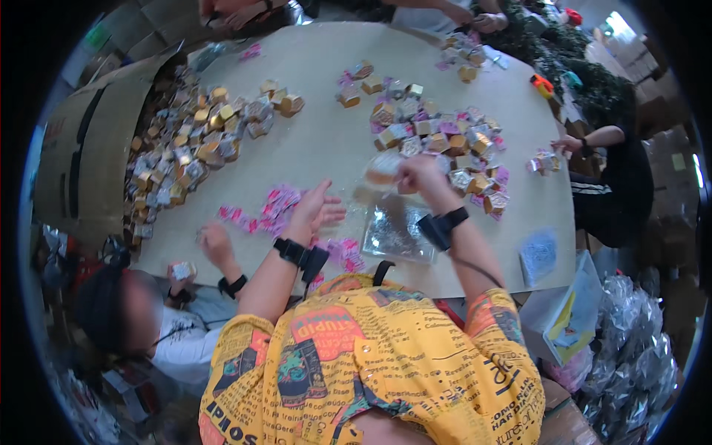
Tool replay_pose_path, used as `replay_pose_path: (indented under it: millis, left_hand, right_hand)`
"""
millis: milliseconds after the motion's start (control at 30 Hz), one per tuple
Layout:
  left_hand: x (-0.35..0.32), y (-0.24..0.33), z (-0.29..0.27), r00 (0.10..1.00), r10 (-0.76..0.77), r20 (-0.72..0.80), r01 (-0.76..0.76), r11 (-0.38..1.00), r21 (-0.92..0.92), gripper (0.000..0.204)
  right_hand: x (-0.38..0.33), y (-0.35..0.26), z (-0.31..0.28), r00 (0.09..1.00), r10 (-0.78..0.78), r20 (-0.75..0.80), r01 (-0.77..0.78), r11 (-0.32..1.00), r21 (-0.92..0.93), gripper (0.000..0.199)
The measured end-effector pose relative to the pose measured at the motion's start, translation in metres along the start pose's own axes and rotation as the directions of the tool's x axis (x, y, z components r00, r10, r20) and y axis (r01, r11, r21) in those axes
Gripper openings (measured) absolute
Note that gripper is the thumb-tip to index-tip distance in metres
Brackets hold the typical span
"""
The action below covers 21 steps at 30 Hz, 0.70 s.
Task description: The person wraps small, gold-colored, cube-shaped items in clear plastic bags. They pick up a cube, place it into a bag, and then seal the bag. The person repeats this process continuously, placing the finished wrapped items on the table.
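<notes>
My left hand point(320, 208) is held over the table with its fingers apart and nothing in them. Beneath and beside it lie small pink printed packets point(276, 209). Further right, my right hand point(420, 175) is closed on a small gold and white box point(383, 170), blurred by motion. Just below that box is a stack of clear plastic bags point(400, 233), flat on the table in front of me. A heap of gold and silver hexagonal boxes point(437, 137), mixed with pink packets, sits beyond my right hand.
A large pile of similar boxes point(200, 133) spills from a cardboard carton point(107, 148) at left. A co-worker point(159, 319) sits close on my left, holding a box. Other people's hands are at the far and right edges. A blue-tinted bag stack point(538, 256) lies at the right edge.
</notes>
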State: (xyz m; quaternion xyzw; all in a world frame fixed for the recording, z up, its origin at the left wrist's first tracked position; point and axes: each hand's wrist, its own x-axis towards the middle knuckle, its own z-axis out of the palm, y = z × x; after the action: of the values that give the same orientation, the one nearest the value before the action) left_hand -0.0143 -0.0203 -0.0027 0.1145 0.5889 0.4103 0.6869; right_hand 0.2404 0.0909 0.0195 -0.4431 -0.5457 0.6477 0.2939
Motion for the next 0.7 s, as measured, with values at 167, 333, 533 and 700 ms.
replay_pose_path:
  millis: [167, 333, 533, 700]
  left_hand:
    - [-0.002, -0.004, -0.046, 0.896, 0.440, -0.058, -0.341, 0.767, 0.544, 0.040]
    - [-0.002, -0.029, -0.081, 0.799, 0.590, 0.120, -0.306, 0.225, 0.925, 0.027]
    - [-0.004, -0.070, -0.071, 0.857, 0.485, 0.175, -0.162, -0.069, 0.984, 0.055]
    - [-0.011, -0.090, -0.053, 0.757, 0.552, 0.350, -0.321, -0.153, 0.935, 0.046]
  right_hand:
    - [-0.001, -0.023, -0.087, 0.690, -0.627, -0.362, 0.122, 0.593, -0.796, 0.024]
    - [-0.038, 0.053, -0.038, 0.973, -0.208, 0.101, 0.189, 0.459, -0.868, 0.035]
    - [-0.083, 0.103, 0.038, 0.979, 0.000, 0.202, 0.190, 0.343, -0.920, 0.023]
    - [-0.081, 0.128, 0.037, 0.976, -0.072, 0.205, 0.217, 0.338, -0.916, 0.011]
